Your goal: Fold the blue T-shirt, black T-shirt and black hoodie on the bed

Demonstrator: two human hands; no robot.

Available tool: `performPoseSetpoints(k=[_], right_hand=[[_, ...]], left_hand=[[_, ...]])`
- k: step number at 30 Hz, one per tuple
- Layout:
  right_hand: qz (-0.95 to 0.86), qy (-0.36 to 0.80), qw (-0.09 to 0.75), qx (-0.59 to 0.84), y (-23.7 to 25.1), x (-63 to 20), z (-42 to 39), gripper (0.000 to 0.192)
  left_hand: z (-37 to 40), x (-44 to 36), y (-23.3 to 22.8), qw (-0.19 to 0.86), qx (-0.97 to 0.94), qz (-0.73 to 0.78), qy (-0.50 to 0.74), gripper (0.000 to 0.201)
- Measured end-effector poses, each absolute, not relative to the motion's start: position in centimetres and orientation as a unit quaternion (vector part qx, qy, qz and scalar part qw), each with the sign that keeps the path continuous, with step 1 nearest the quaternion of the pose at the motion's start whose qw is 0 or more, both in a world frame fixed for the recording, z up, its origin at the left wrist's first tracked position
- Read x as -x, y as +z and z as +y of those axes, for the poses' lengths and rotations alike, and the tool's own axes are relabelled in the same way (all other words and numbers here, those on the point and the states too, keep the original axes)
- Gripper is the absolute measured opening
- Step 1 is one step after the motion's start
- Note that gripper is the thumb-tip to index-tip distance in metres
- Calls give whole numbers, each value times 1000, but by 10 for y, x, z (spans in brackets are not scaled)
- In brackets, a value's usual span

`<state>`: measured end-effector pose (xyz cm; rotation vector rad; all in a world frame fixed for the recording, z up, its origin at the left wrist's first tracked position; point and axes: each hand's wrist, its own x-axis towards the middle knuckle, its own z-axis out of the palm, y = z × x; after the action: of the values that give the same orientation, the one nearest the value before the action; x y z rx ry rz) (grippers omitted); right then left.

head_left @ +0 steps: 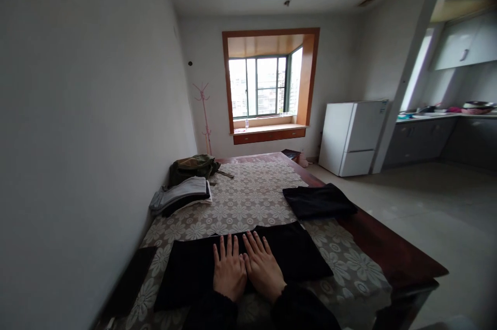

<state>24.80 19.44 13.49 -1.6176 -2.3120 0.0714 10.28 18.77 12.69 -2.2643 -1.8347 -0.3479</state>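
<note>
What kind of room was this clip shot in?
Most likely a small apartment living area open to a kitchen: a white two-door fridge stands by a wood-framed bay window, and a grey kitchen counter shows at right. Both hands press flat on a black folded cloth.

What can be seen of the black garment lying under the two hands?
The black garment is a dark, matte, soft-looking fabric, spread flat in a wide, roughly rectangular shape across the near end of the floral tablecloth. Its edges look straight, as if folded; no buttons, seams or print can be made out. The left hand and right hand lie palm down on its middle, side by side, fingers stretched out. Its near edge is partly hidden by the dark sleeves. It lies apart from the other clothes.
</note>
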Motion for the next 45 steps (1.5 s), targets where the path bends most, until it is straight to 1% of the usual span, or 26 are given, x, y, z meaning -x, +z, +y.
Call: performPoseSetpoints(k=[4, 13, 18, 22, 29, 35, 40, 45], right_hand=[[-812, 10, 153, 563, 124, -249, 198, 58], [-813, -58, 179, 550, 110, -248, 198, 57], [-813, -81, 200, 541, 102, -249, 201, 57], [-813, -81, 205, 538, 96, -249, 205, 57], [-805, -72, 204, 553, 75, -251, 221, 59], [-808, -80, 222, 540, 65, -253, 226, 59], [-809, -90, 213, 541, 62, -254, 227, 60], [-809, -104, 223, 533, 47, -257, 238, 62]], left_hand=[[189, -100, 124, 118, 774, -607, -134, 60], [187, -98, 125, 106, 778, -603, -140, 60], [189, -96, 116, 125, 776, -597, -158, 60], [194, -95, 107, 143, 770, -600, -161, 60], [208, -96, 89, 142, 764, -608, -163, 56], [203, -104, 93, 158, 743, -623, -186, 54], [200, -107, 100, 147, 741, -629, -180, 53], [210, -101, 86, 160, 741, -622, -194, 53]])
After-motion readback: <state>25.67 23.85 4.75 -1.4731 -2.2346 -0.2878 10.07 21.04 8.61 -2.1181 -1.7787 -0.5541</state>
